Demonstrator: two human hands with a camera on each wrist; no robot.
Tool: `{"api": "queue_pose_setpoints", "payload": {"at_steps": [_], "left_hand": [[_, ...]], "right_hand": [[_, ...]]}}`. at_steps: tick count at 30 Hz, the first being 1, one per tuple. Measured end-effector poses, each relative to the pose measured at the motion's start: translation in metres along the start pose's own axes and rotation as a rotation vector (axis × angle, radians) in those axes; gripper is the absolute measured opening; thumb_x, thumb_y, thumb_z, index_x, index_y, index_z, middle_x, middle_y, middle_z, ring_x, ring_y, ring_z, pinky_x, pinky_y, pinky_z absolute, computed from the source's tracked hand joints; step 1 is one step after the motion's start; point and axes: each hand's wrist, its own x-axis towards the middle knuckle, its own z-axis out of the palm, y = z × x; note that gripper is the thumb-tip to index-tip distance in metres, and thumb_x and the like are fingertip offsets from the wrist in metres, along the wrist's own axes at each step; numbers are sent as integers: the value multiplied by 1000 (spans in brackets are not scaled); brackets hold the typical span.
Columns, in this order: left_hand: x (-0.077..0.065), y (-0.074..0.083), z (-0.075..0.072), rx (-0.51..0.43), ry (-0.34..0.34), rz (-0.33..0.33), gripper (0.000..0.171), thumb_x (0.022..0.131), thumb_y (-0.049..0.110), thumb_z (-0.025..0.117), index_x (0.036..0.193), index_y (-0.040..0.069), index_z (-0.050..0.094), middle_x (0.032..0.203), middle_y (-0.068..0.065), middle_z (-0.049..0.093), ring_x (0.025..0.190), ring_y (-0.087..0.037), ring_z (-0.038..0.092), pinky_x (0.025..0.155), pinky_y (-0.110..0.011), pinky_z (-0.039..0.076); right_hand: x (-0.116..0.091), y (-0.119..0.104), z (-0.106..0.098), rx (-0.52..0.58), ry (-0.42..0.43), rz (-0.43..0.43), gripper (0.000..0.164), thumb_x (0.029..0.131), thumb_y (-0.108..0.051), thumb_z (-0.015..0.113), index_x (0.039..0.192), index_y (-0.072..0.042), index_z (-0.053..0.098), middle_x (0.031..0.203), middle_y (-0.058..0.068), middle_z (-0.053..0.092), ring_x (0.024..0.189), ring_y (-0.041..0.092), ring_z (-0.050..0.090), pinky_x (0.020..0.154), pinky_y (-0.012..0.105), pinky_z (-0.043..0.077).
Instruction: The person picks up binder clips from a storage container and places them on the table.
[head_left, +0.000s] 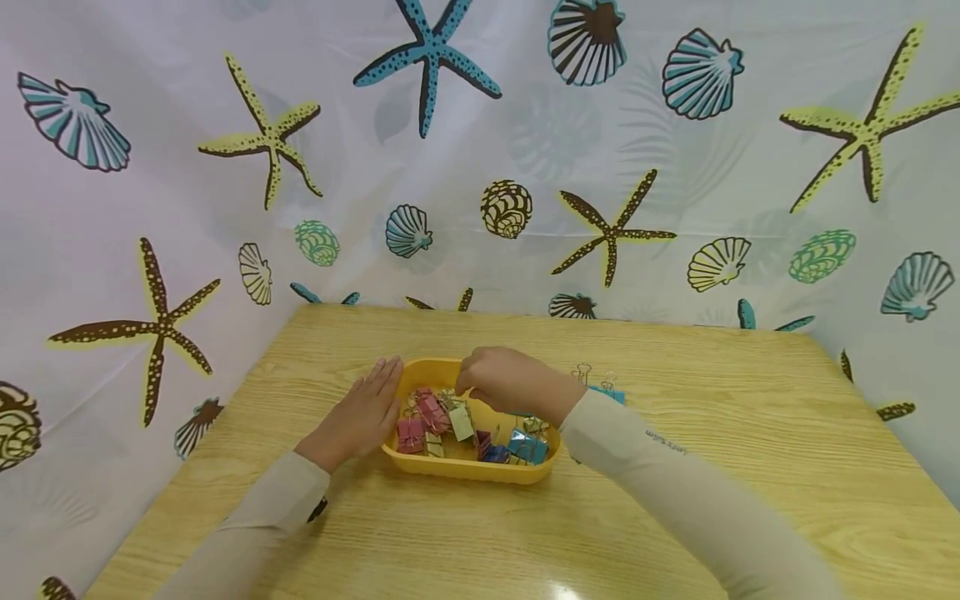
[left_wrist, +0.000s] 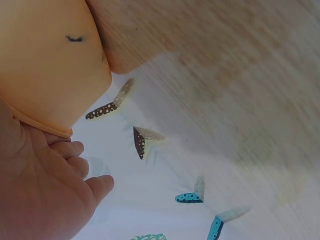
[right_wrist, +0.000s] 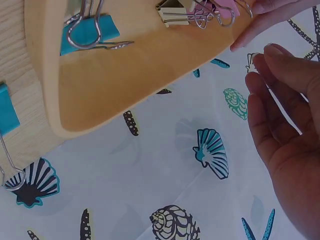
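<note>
A yellow-orange plastic tray (head_left: 472, 472) holds several binder clips: pink ones (head_left: 432, 412) and pale yellow ones (head_left: 461, 422) toward the left, blue ones (head_left: 528, 447) toward the right. My left hand (head_left: 367, 410) rests with straight fingers along the tray's left end; the left wrist view shows its fingers by the tray wall (left_wrist: 55, 65). Over the tray's far rim hovers my right hand (head_left: 506, 379). In the right wrist view its thumb and loosely bent fingers (right_wrist: 295, 107) stand apart, with nothing visible between them.
Blue binder clips (head_left: 611, 393) lie on the wooden table (head_left: 712, 392) to the right of the tray, partly behind my right forearm. A white cloth (head_left: 480, 275) printed with shells and starfish hangs behind the table and along its sides.
</note>
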Motion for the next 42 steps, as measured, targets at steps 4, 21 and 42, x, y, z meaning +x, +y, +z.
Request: {"api": "queue_pose_setpoints", "payload": {"at_steps": [4,21,42], "left_hand": [[1,-1,0,2,5,6,58,105,27,29,153,-2,12,159,-16,11,147,-34,8,114,-57,17],[-3,-2,0,4,10,4,58,105,26,31,152,-2,13,159,-16,12,146,-35,8,114,-57,17],[-2,-1,2,-7,36,22,58,105,24,32,152,-3,14,159,-18,13,146,-35,11,114,-57,19]], "right_hand": [[5,-3,6,0,-36,-9,21,86,-6,70,105,-13,75,104,0,71,98,17,63,87,26,52],[12,-13,19,-65,-137,23,23,83,-7,74,105,-15,75,104,0,69,95,13,65,78,19,53],[10,-3,33,-11,-103,21,12,82,-14,74,94,-15,77,94,-3,70,83,8,65,72,16,52]]}}
